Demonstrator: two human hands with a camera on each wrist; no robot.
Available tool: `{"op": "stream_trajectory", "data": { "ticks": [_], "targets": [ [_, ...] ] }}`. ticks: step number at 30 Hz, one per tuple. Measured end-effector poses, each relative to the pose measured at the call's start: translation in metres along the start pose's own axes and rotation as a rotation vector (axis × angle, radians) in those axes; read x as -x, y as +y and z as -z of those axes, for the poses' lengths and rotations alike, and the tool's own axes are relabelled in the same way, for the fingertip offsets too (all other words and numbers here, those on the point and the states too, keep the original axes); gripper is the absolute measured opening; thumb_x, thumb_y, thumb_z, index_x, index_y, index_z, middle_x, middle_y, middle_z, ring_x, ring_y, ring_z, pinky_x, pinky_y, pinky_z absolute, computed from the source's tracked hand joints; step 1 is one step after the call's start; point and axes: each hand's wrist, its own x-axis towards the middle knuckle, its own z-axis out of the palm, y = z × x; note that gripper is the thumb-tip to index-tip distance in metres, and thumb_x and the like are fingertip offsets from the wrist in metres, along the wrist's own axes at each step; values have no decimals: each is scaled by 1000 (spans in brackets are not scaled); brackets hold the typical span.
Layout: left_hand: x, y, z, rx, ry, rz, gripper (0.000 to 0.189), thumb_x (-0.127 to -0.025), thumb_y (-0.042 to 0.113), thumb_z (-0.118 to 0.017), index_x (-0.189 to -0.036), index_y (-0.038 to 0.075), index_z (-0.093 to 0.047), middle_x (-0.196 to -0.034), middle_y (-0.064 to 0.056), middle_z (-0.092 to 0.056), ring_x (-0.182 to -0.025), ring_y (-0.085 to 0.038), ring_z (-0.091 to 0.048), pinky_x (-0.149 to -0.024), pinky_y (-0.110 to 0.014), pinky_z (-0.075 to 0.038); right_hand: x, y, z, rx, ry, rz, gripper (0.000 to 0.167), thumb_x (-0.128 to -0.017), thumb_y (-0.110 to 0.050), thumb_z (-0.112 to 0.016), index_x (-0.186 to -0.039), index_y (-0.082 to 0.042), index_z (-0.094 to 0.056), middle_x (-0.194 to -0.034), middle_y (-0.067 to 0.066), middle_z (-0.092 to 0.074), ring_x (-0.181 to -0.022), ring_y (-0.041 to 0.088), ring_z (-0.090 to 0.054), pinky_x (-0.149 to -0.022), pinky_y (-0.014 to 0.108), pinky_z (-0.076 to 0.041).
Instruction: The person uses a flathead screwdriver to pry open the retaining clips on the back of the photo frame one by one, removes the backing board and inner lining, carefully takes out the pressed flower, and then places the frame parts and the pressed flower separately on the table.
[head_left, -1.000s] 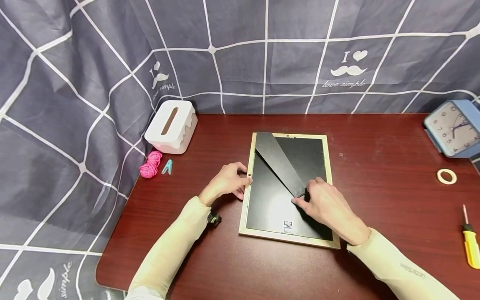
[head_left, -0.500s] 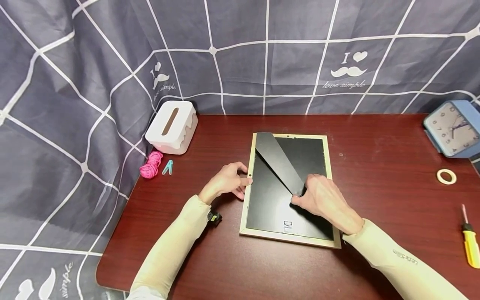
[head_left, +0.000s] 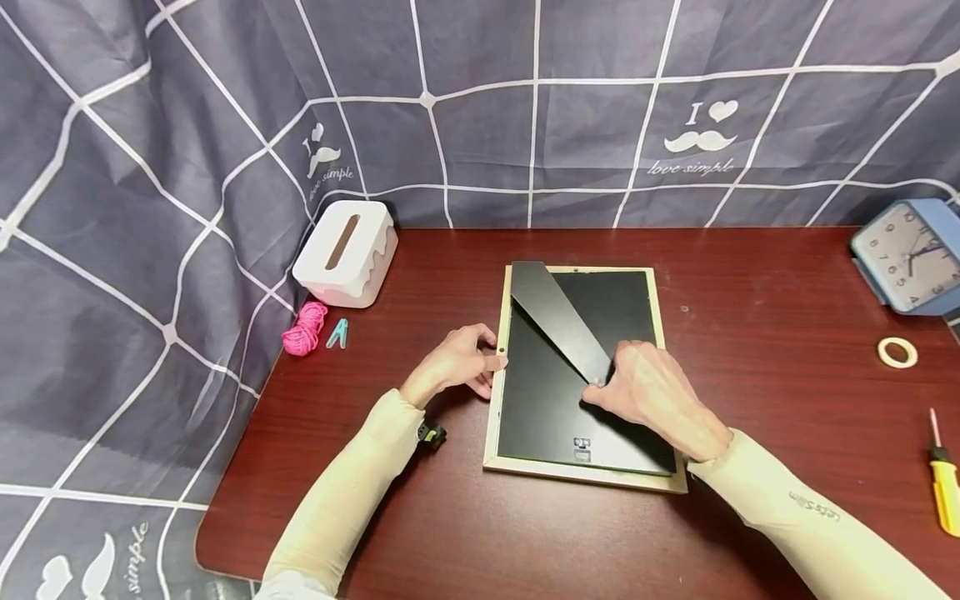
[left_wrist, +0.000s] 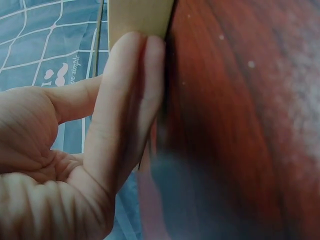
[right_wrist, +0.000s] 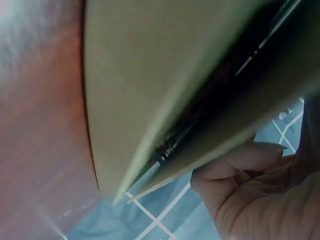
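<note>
A picture frame point(head_left: 585, 476) with pale edges lies back side up on the table in the head view. Its black backing panel point(head_left: 540, 417) carries a dark easel stand point(head_left: 562, 321) set slantwise. My right hand point(head_left: 649, 392) pinches the stand's lower end, its fingertips partly hidden. On that side the panel tilts up; the right wrist view shows a dark gap between the frame's edge point(right_wrist: 135, 75) and the raised panel point(right_wrist: 215, 155). My left hand point(head_left: 459, 360) grips the frame's left edge, thumb on top. Two of its fingers point(left_wrist: 117, 95) press the side, seen from the left wrist.
Behind the frame on the left stands a white tissue box point(head_left: 347, 254), with pink yarn point(head_left: 304, 329) and a teal clip point(head_left: 337, 334) before it. To the right are a blue clock point(head_left: 911, 257), a tape ring point(head_left: 897, 352) and a yellow-handled screwdriver point(head_left: 945, 492). Grid-patterned cloth hangs behind.
The backing panel has come up at its right and lower side, and my right hand has risen slightly with the stand. My left hand stays at the frame's left edge.
</note>
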Motion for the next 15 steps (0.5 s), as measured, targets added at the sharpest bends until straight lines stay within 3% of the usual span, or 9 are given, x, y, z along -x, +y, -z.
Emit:
{"op": "stream_trajectory", "data": {
  "ticks": [15],
  "targets": [
    [-2, 1, 2, -15, -15, 23, 41, -104, 7, -72, -138, -6, -53, -85, -15, -71, -69, -22, -75, -68, -42, -74, 21, 25, 12, -18, 34, 7, 36, -72, -32, -80, -71, -11, -51, -68, 5, -51, -58, 22, -44, -50, 29, -33]
  ]
}}
